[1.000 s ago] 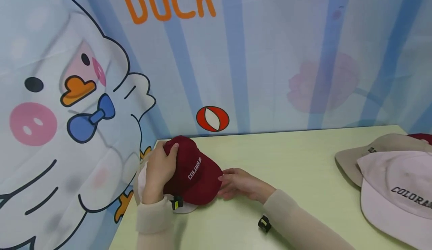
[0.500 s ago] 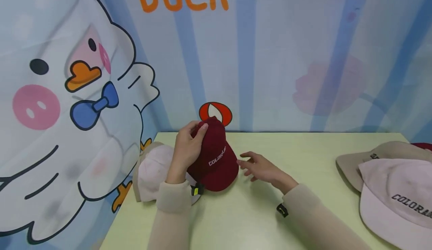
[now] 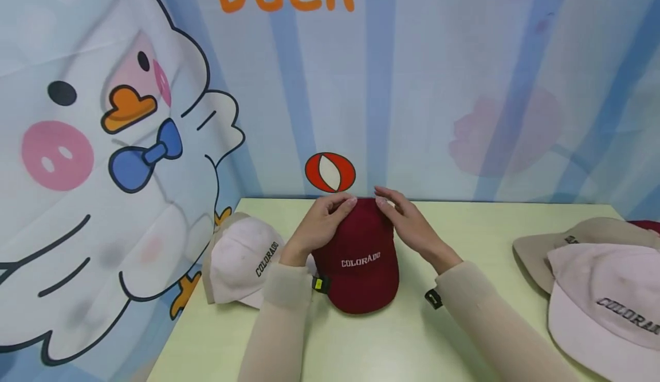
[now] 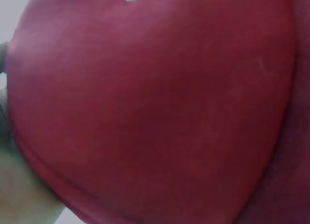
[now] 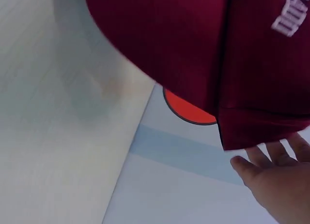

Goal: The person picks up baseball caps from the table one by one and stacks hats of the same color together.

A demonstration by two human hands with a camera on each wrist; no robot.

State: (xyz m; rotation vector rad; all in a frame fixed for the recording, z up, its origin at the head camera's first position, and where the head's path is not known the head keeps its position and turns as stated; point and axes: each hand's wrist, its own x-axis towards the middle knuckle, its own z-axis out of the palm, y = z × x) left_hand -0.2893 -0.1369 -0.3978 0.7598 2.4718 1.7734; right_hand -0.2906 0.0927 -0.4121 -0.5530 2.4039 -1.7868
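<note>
Red cap (image 3: 356,290) has moved right over the table (image 3: 479,244), left hand (image 3: 318,224) pinching its top, right hand (image 3: 416,227) spread beside it; it should be light and floppy, so hold its top gently.

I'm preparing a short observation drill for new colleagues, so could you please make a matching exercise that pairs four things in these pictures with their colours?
Things:
1. Cap between the left hand and the right hand
2. Lettering on that cap
3. Printed bow tie
4. Large letters at the top of the head view

Colours:
A. White
B. Orange
C. Blue
D. Dark red

Pairs: 1-D, 2-A, 3-C, 4-B
</note>
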